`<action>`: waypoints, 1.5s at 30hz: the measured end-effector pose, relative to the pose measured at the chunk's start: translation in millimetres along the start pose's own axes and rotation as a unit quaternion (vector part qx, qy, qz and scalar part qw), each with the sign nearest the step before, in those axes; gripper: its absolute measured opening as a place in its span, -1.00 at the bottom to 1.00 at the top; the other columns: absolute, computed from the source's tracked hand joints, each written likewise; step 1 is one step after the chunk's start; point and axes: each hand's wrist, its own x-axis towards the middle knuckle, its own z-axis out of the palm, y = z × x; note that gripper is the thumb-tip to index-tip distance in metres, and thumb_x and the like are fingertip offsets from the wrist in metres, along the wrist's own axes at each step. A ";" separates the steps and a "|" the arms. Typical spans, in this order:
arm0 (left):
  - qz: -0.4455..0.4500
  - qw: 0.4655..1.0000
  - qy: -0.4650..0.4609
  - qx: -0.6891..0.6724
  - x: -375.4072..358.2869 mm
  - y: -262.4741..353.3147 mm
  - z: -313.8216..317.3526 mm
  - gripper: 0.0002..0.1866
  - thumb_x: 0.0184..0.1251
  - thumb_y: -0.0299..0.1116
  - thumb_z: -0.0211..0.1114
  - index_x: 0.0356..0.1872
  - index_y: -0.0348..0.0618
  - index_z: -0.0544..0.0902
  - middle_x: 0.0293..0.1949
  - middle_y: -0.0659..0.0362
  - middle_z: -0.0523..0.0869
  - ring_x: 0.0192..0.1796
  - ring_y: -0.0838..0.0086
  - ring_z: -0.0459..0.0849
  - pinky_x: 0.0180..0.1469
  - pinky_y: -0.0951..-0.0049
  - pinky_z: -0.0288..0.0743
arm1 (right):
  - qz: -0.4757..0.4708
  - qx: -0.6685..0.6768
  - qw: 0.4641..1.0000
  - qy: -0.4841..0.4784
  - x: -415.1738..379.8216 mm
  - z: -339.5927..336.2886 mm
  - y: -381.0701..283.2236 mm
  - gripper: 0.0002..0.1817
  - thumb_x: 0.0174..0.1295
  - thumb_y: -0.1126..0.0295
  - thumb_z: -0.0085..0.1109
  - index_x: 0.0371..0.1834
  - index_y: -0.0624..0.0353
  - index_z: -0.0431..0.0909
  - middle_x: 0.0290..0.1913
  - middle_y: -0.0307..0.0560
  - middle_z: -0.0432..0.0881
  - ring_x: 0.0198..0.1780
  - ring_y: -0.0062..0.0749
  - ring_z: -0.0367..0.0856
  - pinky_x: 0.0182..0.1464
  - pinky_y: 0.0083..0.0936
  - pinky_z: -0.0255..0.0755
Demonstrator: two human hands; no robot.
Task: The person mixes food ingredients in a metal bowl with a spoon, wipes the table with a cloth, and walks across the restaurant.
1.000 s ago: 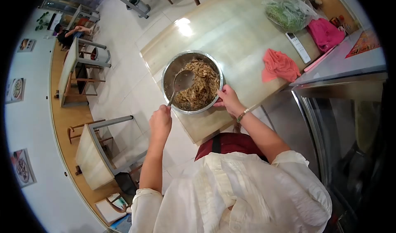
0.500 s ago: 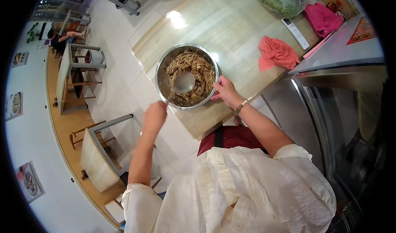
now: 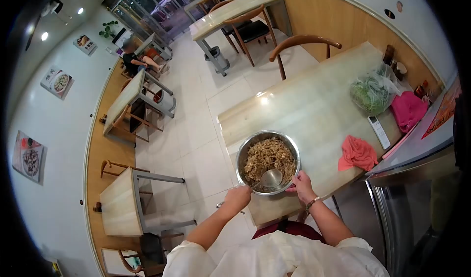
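Filling [image 3: 267, 158] in your bowl [image 3: 244, 152] looks pretty evenly mixed; left hand [image 3: 237, 196] grips the ladle [image 3: 270, 178], right hand [image 3: 302, 185] clamps the rim, maybe few stirs left.

small restaurant dining room, rows of wooden tables [image 3: 128, 100] and chairs [image 3: 298, 46], food posters [image 3: 59, 81] on wall

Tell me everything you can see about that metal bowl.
The metal bowl is round, shiny, steel-looking, upright near the wooden table's front edge. It holds a brown chopped mixture. A ladle rests inside, its handle in the left hand; the right hand holds the near rim.
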 end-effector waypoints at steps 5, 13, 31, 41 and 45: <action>-0.019 1.000 0.016 -0.008 15.9 -1.2 3.5 -0.73 0.29 -0.24 0.00 -0.38 -0.17 0.60 -0.45 -0.07 0.65 -0.35 0.03 0.64 -0.31 0.07 0.50 | 0.010 -0.004 1.000 -0.005 -3.1 2.2 -6.9 -0.87 0.26 0.44 -0.06 -0.36 0.25 0.27 -0.36 -0.08 0.43 -0.41 -0.38 0.56 -0.43 -0.43 0.64; -0.077 0.992 0.063 -0.076 -11.5 4.8 36.0 -0.85 0.14 -0.41 0.03 -0.45 -0.23 0.54 -0.42 -0.09 0.65 -0.35 0.01 0.64 -0.30 0.04 0.49 | 0.018 -0.011 1.000 0.000 -5.0 2.4 -8.1 -0.87 0.27 0.41 -0.04 -0.35 0.24 0.30 -0.37 -0.10 0.48 -0.41 -0.40 0.57 -0.42 -0.46 0.63; -0.121 0.976 -0.024 -0.180 -16.0 3.3 63.8 -0.70 0.26 -0.19 0.06 -0.30 -0.27 0.53 -0.31 -0.15 0.62 -0.22 -0.05 0.59 -0.18 0.03 0.45 | 0.014 0.026 0.999 -0.026 3.1 -8.4 1.2 -0.83 0.26 0.37 0.02 -0.38 0.20 0.30 -0.40 -0.07 0.51 -0.47 -0.37 0.58 -0.44 -0.42 0.63; -0.074 0.990 0.076 -0.094 -27.1 -9.0 54.3 -0.83 0.21 -0.39 -0.02 -0.37 -0.21 0.54 -0.42 -0.10 0.62 -0.30 0.01 0.61 -0.28 0.03 0.46 | 0.018 0.007 0.997 -0.077 -3.2 -17.5 -1.8 -0.68 0.33 0.17 -0.08 -0.05 0.19 0.36 -0.24 -0.14 0.54 -0.31 -0.48 0.57 -0.28 -0.47 0.56; -0.098 0.980 0.167 -0.040 -18.7 -18.4 15.0 -0.85 0.25 -0.37 -0.01 -0.41 -0.20 0.47 -0.44 -0.07 0.61 -0.37 0.03 0.61 -0.34 0.09 0.45 | 0.015 0.025 1.000 -0.011 0.1 -9.7 -14.3 -0.75 0.33 0.22 -0.11 -0.14 0.19 0.34 -0.36 -0.14 0.50 -0.37 -0.42 0.58 -0.33 -0.46 0.59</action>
